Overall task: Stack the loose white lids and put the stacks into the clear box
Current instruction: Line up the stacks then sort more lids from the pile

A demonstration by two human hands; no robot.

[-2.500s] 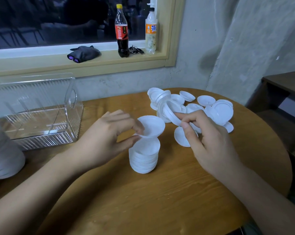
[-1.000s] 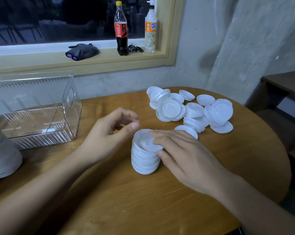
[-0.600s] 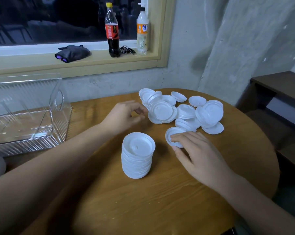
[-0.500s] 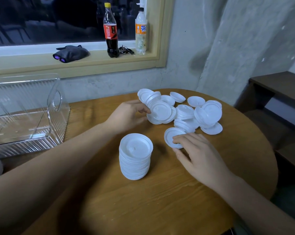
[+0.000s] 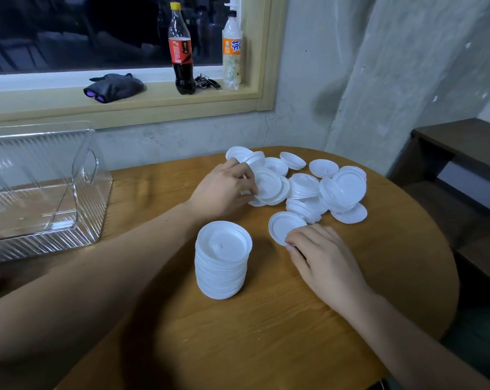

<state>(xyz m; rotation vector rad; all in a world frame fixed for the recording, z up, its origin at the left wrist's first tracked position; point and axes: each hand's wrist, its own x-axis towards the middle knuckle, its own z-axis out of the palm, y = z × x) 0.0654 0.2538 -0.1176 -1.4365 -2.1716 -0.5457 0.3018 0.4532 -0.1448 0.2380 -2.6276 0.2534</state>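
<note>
Left hand (image 5: pixel 224 190) leaves the lid stack (image 5: pixel 222 260), reaches behind it and grips a pile lid (image 5: pixel 267 182). Right hand (image 5: pixel 322 257) slides off too, fingertips now on the single lid (image 5: pixel 284 225) right of the stack.

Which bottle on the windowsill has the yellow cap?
The dark cola bottle with the red label; the orange-labelled bottle beside it has a white cap.

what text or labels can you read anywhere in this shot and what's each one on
"芬", in blue, next character unclear: orange label on the pale bottle.
Cola bottle, red label: print too blurred to read.
Lids, clear box: no text visible.
</note>
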